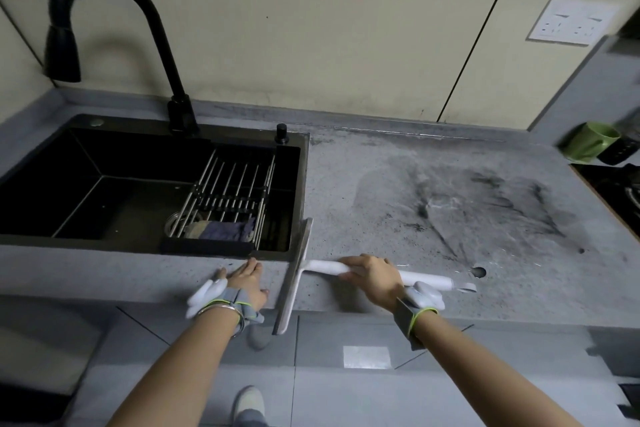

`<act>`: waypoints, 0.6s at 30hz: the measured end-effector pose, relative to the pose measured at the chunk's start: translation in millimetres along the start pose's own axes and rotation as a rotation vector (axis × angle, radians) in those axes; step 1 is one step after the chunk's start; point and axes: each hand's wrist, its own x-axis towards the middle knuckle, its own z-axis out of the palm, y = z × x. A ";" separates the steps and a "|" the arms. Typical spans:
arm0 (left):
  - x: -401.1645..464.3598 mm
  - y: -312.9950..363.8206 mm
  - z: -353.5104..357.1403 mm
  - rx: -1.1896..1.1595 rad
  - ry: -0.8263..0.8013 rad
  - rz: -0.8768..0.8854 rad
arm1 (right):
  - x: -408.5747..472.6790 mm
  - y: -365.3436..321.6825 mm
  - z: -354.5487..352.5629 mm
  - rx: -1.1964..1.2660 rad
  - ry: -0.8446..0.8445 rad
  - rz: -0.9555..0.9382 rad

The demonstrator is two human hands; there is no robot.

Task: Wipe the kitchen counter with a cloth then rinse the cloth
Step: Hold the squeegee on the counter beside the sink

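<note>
My right hand (372, 276) grips the white handle of a squeegee (298, 274) that lies on the grey counter (415, 184). Its long blade stands at the sink's right edge and overhangs the counter's front edge. My left hand (246, 279) rests flat, fingers straight, on the counter strip in front of the sink. A dark blue-grey cloth (228, 230) lies in the metal drain rack (228, 191) inside the black sink (69, 184). Dark smears and wet streaks cover the counter's right half.
A black gooseneck faucet (114, 31) arches over the sink. A green cup (588, 142) and a dark object stand at the far right, beside a stove edge (609, 191). A small hole (479, 272) marks the counter near the squeegee's handle end. A wall socket (571, 22) sits above.
</note>
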 end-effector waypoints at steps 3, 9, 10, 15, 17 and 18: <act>-2.0 0.0 -4.5 -0.006 -0.040 0.012 | -17.6 20.4 -12.5 0.015 0.013 0.020; -10.2 3.2 -15.0 0.039 -0.014 0.042 | -71.8 73.3 -34.4 0.017 0.074 0.142; -11.0 4.7 -17.4 0.038 -0.013 0.043 | -81.0 80.9 -36.4 0.011 0.080 0.162; -9.9 7.8 -25.4 0.032 0.006 0.034 | -117.8 106.3 -42.9 0.002 0.094 0.257; -8.9 6.6 -25.8 0.041 0.008 0.031 | -123.8 110.6 -42.0 -0.012 0.084 0.265; -9.2 6.0 -26.1 0.043 0.010 0.029 | -124.7 110.6 -41.3 -0.021 0.080 0.261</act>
